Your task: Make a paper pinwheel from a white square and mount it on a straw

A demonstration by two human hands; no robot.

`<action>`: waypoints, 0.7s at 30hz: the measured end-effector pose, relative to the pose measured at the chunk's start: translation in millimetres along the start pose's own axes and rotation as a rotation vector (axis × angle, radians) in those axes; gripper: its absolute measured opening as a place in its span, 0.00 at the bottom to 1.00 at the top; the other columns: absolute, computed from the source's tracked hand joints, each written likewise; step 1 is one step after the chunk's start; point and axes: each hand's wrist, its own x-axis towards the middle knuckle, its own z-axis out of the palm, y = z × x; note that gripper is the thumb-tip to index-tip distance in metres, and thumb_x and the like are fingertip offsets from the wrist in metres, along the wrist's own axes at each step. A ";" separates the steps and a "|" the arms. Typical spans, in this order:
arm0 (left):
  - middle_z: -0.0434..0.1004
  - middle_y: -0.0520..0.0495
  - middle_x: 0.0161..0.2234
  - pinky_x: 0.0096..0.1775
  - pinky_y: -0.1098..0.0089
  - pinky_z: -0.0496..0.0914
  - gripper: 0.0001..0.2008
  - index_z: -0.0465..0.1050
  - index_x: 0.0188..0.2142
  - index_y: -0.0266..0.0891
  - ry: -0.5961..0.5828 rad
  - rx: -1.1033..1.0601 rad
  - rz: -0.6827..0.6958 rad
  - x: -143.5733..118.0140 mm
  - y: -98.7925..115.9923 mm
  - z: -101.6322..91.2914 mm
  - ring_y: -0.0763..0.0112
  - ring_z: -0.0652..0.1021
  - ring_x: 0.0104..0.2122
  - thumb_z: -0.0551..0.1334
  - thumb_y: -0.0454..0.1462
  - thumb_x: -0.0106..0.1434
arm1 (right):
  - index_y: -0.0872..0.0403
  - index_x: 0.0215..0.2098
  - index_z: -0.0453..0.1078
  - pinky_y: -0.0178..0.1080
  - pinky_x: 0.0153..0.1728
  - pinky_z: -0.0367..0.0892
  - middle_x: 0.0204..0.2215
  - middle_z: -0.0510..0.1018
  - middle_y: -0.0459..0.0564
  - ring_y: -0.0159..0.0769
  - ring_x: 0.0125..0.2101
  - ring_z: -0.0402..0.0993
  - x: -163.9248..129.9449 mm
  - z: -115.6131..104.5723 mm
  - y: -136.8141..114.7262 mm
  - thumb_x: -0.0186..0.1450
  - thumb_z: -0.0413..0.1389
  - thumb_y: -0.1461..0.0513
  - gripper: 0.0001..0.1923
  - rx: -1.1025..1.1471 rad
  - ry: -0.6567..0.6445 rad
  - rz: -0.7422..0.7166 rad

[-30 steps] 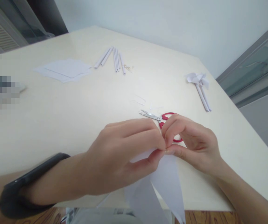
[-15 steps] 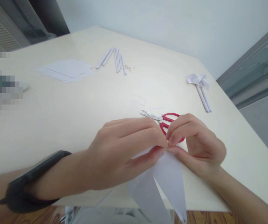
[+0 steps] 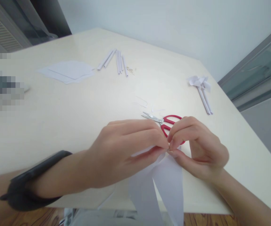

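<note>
A white paper sheet [image 3: 167,179] with slits cut between its flaps hangs from my fingers over the table's near edge. My left hand [image 3: 130,150], a black band [image 3: 36,182] on its wrist, is closed and pinches the gathered top of the paper. At that same spot the thumb and fingers of my right hand [image 3: 196,144] are pinched together, tips touching my left fingertips. A tiny metallic bit shows between them, too small to name for certain. Just behind my hands lie red-handled scissors [image 3: 160,121], blades pointing left and partly apart, one handle partly covered by my right fingers.
Thin paper scraps [image 3: 141,102] lie by the scissor blades. Farther back are rolled paper tubes [image 3: 118,62], small gold-coloured pieces [image 3: 130,70] and a stack of paper sheets [image 3: 67,72]. At the right rest paper pinwheels [image 3: 200,82] on tube sticks. A blurred-out patch covers the left edge.
The hanging paper flaps have swung slightly left and down. Both hands keep their pinch in nearly the same place.
</note>
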 end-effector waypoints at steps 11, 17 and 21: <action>0.76 0.51 0.32 0.38 0.76 0.69 0.05 0.72 0.33 0.38 -0.032 -0.164 -0.077 -1.2 2.2 -0.2 0.76 0.75 0.34 0.59 0.28 0.60 | 0.54 0.33 0.69 0.42 0.31 0.66 0.27 0.74 0.48 0.36 0.30 0.69 3.6 -1.5 -2.6 0.56 0.58 0.72 0.09 0.068 -0.048 0.049; 0.77 0.50 0.33 0.40 0.74 0.70 0.06 0.73 0.35 0.36 -0.003 -0.209 -0.095 1.9 -3.1 2.5 0.74 0.76 0.34 0.61 0.28 0.58 | 0.56 0.30 0.70 0.43 0.33 0.66 0.25 0.73 0.47 0.35 0.28 0.69 4.8 -1.6 -4.9 0.56 0.59 0.72 0.07 0.087 -0.017 0.107; 0.76 0.50 0.32 0.40 0.74 0.70 0.06 0.73 0.35 0.36 -0.008 -0.294 -0.151 1.7 -3.1 2.3 0.74 0.75 0.33 0.61 0.28 0.58 | 0.57 0.31 0.70 0.41 0.32 0.65 0.26 0.73 0.48 0.34 0.29 0.69 4.2 -0.1 -6.8 0.57 0.59 0.71 0.05 0.116 0.007 0.146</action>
